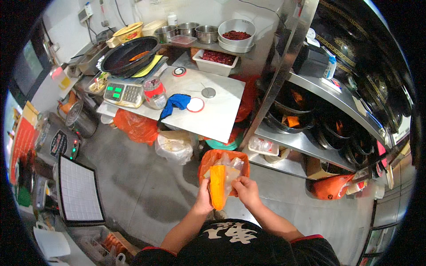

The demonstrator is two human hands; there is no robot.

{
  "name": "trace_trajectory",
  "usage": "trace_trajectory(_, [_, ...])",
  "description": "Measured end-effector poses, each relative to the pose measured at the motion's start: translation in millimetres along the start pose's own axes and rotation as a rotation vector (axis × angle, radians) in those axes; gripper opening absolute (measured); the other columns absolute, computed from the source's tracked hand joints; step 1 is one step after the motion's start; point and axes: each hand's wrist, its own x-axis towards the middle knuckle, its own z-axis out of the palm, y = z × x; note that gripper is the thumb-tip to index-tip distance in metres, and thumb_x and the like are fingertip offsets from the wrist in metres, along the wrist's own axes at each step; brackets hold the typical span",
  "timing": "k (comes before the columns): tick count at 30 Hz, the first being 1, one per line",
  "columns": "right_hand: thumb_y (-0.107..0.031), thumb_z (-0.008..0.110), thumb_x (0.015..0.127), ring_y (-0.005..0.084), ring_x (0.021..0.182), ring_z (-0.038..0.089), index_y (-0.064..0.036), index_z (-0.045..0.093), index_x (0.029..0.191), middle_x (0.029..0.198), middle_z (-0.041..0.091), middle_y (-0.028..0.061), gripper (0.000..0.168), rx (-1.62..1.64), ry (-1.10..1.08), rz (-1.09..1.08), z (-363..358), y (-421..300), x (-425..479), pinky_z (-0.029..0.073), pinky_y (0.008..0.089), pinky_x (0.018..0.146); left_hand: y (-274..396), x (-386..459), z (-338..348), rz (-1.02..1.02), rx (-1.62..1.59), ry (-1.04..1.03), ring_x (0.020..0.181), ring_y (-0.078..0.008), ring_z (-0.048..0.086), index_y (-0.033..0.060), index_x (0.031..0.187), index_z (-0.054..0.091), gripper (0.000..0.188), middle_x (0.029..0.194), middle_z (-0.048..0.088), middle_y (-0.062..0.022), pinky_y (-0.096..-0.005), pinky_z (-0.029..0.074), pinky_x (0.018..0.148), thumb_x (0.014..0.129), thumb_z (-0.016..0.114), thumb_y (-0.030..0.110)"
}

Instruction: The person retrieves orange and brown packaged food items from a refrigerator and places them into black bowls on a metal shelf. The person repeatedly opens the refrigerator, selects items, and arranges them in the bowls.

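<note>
My left hand (pixel 203 198) grips a long orange block (pixel 217 188), perhaps solid seasoned fat, along its left side. Clear plastic film (pixel 229 182) hangs along the block's right side. My right hand (pixel 246 191) pinches this film near the block's edge. Both hands are over a bin lined with an orange plastic bag (pixel 203 163), which stands on the floor before me. Crumpled clear plastic (pixel 237 163) shows inside the bin. The block hides part of the bin's opening, and the fingers behind the block are hidden.
A white worktable (pixel 219 116) beyond the bin bears a digital scale (pixel 123 94), a jar (pixel 155 94), a blue cloth (pixel 176 103) and a black pan (pixel 128 58). At right, a steel shelf (pixel 293 151) holds several black pots (pixel 289 116), some with orange pieces inside.
</note>
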Motion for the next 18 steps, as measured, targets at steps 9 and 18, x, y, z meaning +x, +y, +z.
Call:
trace_trajectory(9, [-0.016, 0.057, 0.073, 0.009, 0.046, 0.045, -0.005, 0.052, 0.066, 0.058, 0.051, 0.0014, 0.014, 0.167, 0.083, 0.365, -7, 12, 0, 0.037, 0.0213, 0.041, -3, 29, 2, -0.124, 0.05, -0.093, 0.084, -0.0186, 0.054, 0.006, 0.107, 0.047, 0.041, 0.095, 0.055, -0.0083, -0.0312, 0.043, 0.077, 0.085, 0.031, 0.036])
trace_trajectory(18, [-0.029, 0.049, 0.081, 0.016, 0.057, 0.054, -0.002, 0.055, 0.081, 0.068, 0.056, 0.0078, 0.027, 0.452, 0.003, 0.452, -53, 11, 26, 0.045, 0.0263, 0.05, -20, 70, -15, -0.141, 0.23, -0.084, 0.078, -0.0142, 0.053, 0.003, 0.098, 0.051, 0.032, 0.088, 0.055, -0.0047, -0.0268, 0.042, 0.071, 0.086, 0.034, 0.028])
